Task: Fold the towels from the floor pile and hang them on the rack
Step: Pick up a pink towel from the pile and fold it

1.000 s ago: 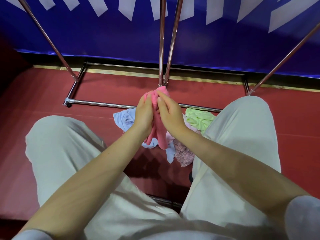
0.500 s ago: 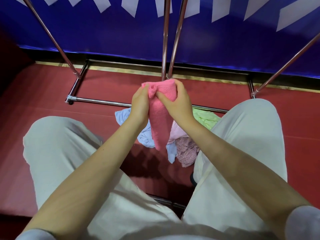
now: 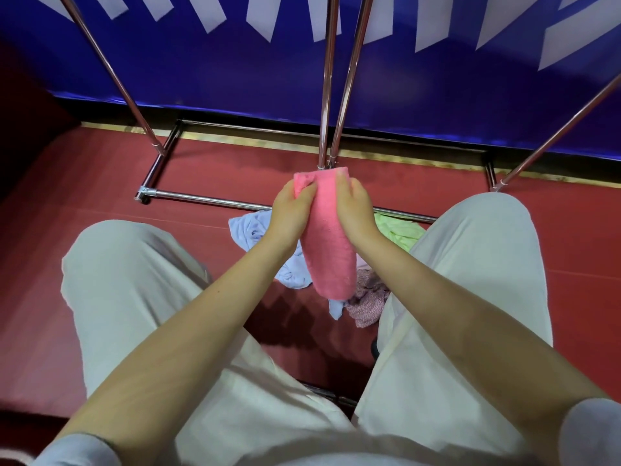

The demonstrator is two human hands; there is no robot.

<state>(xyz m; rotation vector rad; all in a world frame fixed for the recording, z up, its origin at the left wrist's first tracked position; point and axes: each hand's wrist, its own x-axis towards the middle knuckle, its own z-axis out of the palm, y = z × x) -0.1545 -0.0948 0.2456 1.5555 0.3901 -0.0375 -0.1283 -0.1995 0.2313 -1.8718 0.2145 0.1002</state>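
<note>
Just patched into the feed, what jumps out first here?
A pink towel at centre frame, gripped at its top by the left hand and right hand. Below it a pile of towels lies on the red floor, before the chrome rack.

1. The rack (image 3: 327, 95) poles run out past the top edge, so its hanging bars can't be seen.
2. The pink towel (image 3: 331, 237) and both wrists cover the middle of the floor pile (image 3: 258, 230).
3. The banner (image 3: 437, 79) lettering is cropped, unreadable.
4. Both feet are hidden under the knees.
</note>
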